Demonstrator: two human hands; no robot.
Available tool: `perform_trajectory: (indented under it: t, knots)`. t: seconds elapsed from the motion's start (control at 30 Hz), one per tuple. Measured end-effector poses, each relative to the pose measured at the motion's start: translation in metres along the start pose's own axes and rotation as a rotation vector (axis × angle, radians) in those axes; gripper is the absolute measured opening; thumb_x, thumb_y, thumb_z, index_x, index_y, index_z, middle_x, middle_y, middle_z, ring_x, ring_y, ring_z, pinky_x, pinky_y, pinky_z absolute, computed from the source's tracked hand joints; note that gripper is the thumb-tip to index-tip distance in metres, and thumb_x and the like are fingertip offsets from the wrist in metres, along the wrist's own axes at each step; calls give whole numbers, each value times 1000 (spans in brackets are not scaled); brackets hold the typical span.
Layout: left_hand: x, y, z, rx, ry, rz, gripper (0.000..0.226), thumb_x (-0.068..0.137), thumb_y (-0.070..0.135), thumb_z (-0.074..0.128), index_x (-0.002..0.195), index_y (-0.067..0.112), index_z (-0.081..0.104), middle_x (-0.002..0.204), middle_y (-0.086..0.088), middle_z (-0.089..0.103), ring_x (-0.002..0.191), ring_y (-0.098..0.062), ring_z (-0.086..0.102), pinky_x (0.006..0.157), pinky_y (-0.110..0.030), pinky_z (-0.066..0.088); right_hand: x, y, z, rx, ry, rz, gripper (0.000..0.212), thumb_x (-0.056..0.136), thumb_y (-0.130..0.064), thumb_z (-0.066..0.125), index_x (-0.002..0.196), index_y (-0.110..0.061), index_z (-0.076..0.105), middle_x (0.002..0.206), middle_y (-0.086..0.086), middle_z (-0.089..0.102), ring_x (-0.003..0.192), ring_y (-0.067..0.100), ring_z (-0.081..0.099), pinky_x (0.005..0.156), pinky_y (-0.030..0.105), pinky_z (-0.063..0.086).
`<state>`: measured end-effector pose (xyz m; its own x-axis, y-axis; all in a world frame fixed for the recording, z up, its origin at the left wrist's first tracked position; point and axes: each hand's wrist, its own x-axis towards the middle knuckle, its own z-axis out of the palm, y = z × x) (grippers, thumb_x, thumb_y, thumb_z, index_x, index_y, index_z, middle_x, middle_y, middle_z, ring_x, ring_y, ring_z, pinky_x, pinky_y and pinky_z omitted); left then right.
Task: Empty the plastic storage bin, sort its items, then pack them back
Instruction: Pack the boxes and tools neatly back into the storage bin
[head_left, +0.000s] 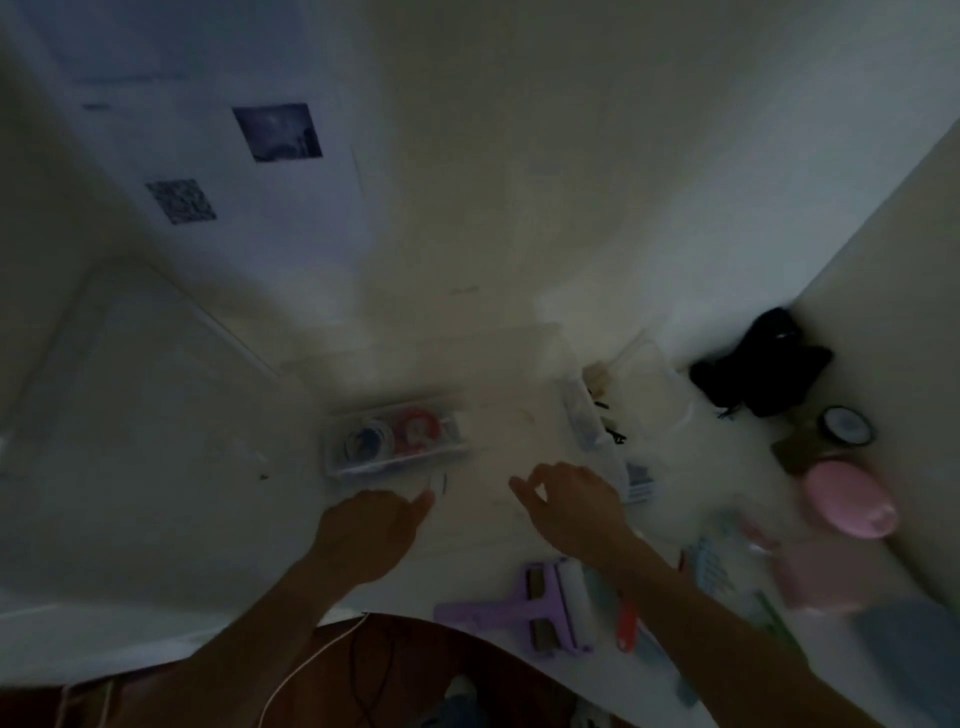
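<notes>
The picture is dim and blurred. A small clear plastic bin (397, 439) stands on the white table (208, 467), holding a red roll and a blue roll. My left hand (371, 525) lies just in front of it with the fingers curled; whether they pinch something small is too blurred to tell. My right hand (571, 501) hovers to the right of the bin, fingers loosely bent and holding nothing. A second clear container (631, 387) sits at the back right with small dark items beside it.
A purple lint roller (535, 605) and a red-handled tool (626, 623) lie near the table's front edge. At the right are a pink oval case (849, 499), a black pouch (763, 364), a round tape roll (847, 425) and pale packets. Walls close in behind and right.
</notes>
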<state>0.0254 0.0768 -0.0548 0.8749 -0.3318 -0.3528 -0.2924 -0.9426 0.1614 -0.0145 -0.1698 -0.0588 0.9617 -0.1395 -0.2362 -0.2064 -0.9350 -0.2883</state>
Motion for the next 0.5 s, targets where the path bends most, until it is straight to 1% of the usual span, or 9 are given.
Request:
perform_trajectory:
  t: [0.07, 0.1, 0.13, 0.17, 0.23, 0.3, 0.4, 0.47, 0.5]
  knots:
    - [-9, -3, 10, 83, -24, 67, 76, 91, 61, -1, 128, 25, 54, 114, -2, 64, 102, -26, 62, 88, -35, 49, -13, 7, 6, -96, 11, -8, 64, 95, -66, 27, 95, -20, 71, 95, 4, 73, 94, 26, 68, 85, 35, 50]
    - [-12, -6, 15, 72, -20, 79, 81, 84, 66, -6, 122, 29, 55, 110, 0, 63, 101, -25, 62, 88, -34, 50, -17, 8, 10, -160, 40, -23, 68, 95, -65, 24, 86, -17, 72, 85, 6, 73, 84, 27, 69, 82, 36, 50]
    - [-14, -6, 19, 19, 12, 42, 79, 82, 71, -5, 107, 29, 58, 100, 1, 63, 97, -24, 63, 87, -33, 50, -18, 10, 18, -224, 42, -36, 69, 94, -62, 25, 75, -15, 72, 72, 7, 72, 70, 28, 69, 76, 37, 51]
    - [-15, -7, 24, 4, 50, 26, 75, 85, 72, -2, 95, 27, 58, 91, 1, 62, 92, -24, 64, 83, -34, 51, -19, 11, 24, -258, 49, -25, 67, 93, -58, 30, 63, -13, 70, 59, 6, 67, 56, 29, 65, 69, 37, 51]
    - [-14, -5, 27, 72, 167, 44, 77, 89, 67, -2, 89, 21, 61, 86, 0, 65, 86, -23, 65, 77, -34, 52, -16, 15, 39, -256, 97, 0, 63, 91, -52, 39, 52, -12, 67, 46, 6, 61, 44, 28, 59, 64, 36, 47]
    - [-16, -6, 29, 156, 168, 63, 83, 84, 58, -9, 95, 20, 64, 92, 0, 67, 84, -22, 65, 70, -31, 49, -11, 14, 52, -297, 150, -3, 57, 91, -46, 37, 56, -16, 70, 48, 6, 61, 46, 28, 58, 69, 37, 43]
    - [-15, -10, 34, 221, 182, 142, 62, 89, 45, 12, 89, 22, 69, 80, -1, 67, 66, -25, 64, 56, -33, 47, -9, 15, 58, -427, 225, -65, 47, 89, -35, 32, 71, -24, 74, 54, 7, 62, 50, 27, 57, 72, 38, 36]
    - [-17, -15, 37, 303, 157, 183, 48, 84, 37, 23, 77, 19, 67, 67, -2, 64, 52, -25, 60, 46, -31, 44, -12, 13, 57, -436, 238, -109, 34, 81, -26, 37, 69, -23, 68, 50, 7, 58, 45, 26, 55, 67, 38, 39]
    - [-16, -17, 38, 330, 206, 228, 40, 80, 34, 29, 73, 18, 64, 62, -2, 60, 45, -24, 56, 40, -29, 40, -15, 11, 54, -423, 243, -125, 30, 77, -24, 38, 68, -22, 66, 48, 7, 57, 44, 25, 54, 64, 37, 39]
